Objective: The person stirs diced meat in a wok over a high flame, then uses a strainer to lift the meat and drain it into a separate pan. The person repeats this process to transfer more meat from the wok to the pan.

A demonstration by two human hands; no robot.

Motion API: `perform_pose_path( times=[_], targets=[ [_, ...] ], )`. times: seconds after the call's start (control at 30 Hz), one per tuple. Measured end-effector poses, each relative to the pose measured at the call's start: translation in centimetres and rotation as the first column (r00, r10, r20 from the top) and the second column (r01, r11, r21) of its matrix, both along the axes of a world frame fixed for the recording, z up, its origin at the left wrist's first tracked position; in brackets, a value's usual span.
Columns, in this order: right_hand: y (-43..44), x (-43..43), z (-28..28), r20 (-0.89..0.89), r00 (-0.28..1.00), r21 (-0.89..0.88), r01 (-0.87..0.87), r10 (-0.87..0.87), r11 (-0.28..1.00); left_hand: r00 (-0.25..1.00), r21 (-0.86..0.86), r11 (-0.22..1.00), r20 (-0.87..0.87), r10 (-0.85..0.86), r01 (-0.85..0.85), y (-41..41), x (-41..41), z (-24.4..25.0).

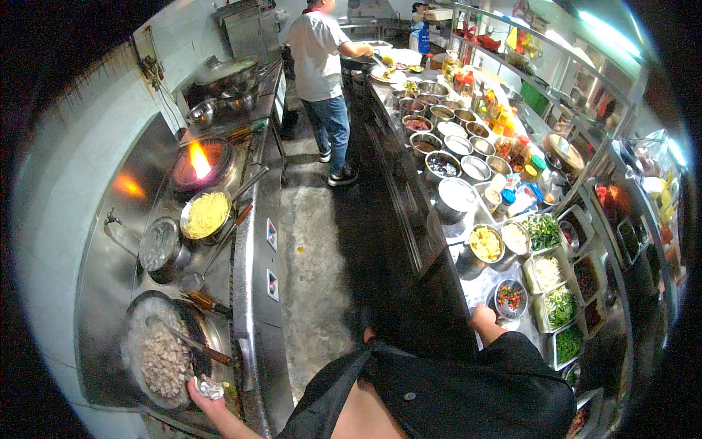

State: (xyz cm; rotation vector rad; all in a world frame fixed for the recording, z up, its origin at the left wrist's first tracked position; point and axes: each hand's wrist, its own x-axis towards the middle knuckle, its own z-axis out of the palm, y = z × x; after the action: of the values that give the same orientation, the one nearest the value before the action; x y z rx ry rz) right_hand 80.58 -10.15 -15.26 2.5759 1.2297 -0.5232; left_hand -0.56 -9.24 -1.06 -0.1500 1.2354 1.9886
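My left hand (207,396) grips a crumpled whitish cloth (209,388) at the near rim of a large wok (131,378). Steam rises from that wok, which holds pale diced pieces (164,362); a ladle with a wooden handle (219,356) leans across it. On the right, my right hand (483,318) rests at the prep counter's edge, close to a metal bowl of chopped red and green chillies (510,299). Whether its fingers hold anything cannot be told. Beyond it stand a metal pot of yellow pieces (486,244) and trays of cut greens (560,307).
Flames rise from a burner (200,162) beside a strainer of yellow noodles (207,214). A lidded-looking metal pot (160,249) stands nearer. A co-worker (318,60) stands up the aisle at the counter. Another person (420,30) is at the far end. Seasoning pots (458,195) line the counter.
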Motion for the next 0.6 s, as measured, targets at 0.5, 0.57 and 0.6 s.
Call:
perform_pose_path(
  times=[0.5, 0.57, 0.6],
  targets=[
    [1.1, 0.7, -1.4, -0.001, 1.0, -0.073, -0.015, 0.015, 0.997, 1.0, 0.022, 1.0, 0.017, 0.003, -0.004, -0.2, -1.0, -0.9],
    [1.0, 0.4, -0.8, 0.01, 1.0, -0.088, -0.017, 0.018, 0.996, 1.0, 0.005, 1.0, 0.019, 0.024, -0.024, -0.1, -0.4, -0.3],
    [0.9, 0.1, -0.3, 0.001, 1.0, -0.065, -0.028, 0.028, 0.997, 0.999, -0.004, 0.999, 0.019, 0.036, -0.036, -0.1, 0.1, 0.1]
  ],
)
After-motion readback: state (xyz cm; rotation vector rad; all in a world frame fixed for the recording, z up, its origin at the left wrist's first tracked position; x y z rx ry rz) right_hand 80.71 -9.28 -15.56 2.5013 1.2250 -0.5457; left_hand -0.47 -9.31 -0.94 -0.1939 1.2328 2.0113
